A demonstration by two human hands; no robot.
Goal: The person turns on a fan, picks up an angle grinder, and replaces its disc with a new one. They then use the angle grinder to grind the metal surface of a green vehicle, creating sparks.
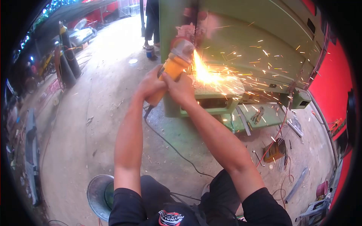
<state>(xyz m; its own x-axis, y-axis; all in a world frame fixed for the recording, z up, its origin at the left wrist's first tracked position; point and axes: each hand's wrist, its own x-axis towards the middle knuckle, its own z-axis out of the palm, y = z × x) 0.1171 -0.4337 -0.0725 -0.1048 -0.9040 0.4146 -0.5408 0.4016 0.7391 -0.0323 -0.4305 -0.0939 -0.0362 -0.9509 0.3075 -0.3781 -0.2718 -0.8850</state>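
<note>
A yellow angle grinder (172,66) with a grey head is held in both hands, tilted up against the edge of a green vehicle body (241,45). My left hand (151,82) wraps round its body from the left. My right hand (181,89) grips it from the right, close beside the left. Bright sparks (206,74) stream from the grinder's head to the right, over a green ledge (211,107). The disc itself is hidden by the guard and glare. A dark power cord (162,136) runs down from the grinder's rear end.
Pliers (258,115) and a metal strip (243,121) lie on a low green step. Right of it stands a yellow tin (275,150) among loose tools. Gas cylinders (68,60) stand at left. A round metal bucket (101,196) is near my legs. Another person (152,22) stands behind.
</note>
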